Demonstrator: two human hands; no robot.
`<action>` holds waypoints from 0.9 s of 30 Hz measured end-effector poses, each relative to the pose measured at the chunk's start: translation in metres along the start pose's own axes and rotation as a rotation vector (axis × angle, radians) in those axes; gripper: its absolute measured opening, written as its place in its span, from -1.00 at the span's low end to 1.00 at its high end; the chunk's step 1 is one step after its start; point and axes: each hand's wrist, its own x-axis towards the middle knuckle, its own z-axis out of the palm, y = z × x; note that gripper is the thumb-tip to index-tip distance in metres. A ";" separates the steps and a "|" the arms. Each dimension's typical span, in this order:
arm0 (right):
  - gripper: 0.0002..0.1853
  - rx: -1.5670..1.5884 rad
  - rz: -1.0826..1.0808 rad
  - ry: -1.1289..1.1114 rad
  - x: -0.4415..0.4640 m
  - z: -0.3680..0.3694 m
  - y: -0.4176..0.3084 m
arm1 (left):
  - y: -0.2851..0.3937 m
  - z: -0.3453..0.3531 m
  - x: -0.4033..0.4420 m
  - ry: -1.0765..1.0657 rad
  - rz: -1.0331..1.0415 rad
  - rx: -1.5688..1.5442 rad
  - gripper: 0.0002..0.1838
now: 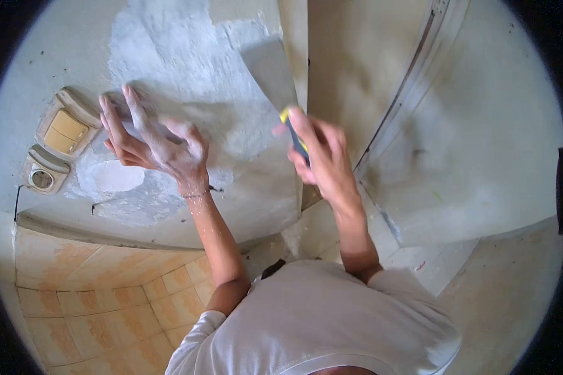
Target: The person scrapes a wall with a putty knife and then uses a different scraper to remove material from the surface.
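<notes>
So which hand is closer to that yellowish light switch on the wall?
The left hand, close beside the light switch; the right hand is off to the right, past the left one, holding a scraper.

From here the wall [244, 194] is dull grey, dotted with small dark marks and patched in rough white [162, 47]. A yellowed light switch [65, 131] sits above a round socket [42, 179]. Orange-mottled tiles [100, 331] line the lower corner, and pale floor tiles [444, 262] show opposite.

Two hands [159, 144], one scraper [270, 72], one switch [65, 131], one socket [42, 180].
</notes>
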 end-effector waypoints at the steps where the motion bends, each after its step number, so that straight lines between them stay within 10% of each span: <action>1: -0.46 -0.019 0.082 0.013 -0.003 -0.001 0.004 | -0.001 0.003 0.002 0.018 -0.004 0.009 -0.25; 17: -0.50 -0.056 -0.022 -0.054 0.005 0.000 0.002 | 0.000 0.006 -0.002 0.024 -0.006 -0.027 -0.22; 22: -0.46 -0.297 -0.654 0.038 0.017 0.015 0.016 | 0.002 0.003 -0.002 0.007 -0.020 -0.003 -0.23; 27: -0.42 -0.674 -0.768 0.166 0.038 0.020 0.017 | 0.004 0.000 -0.001 -0.003 -0.007 0.017 -0.23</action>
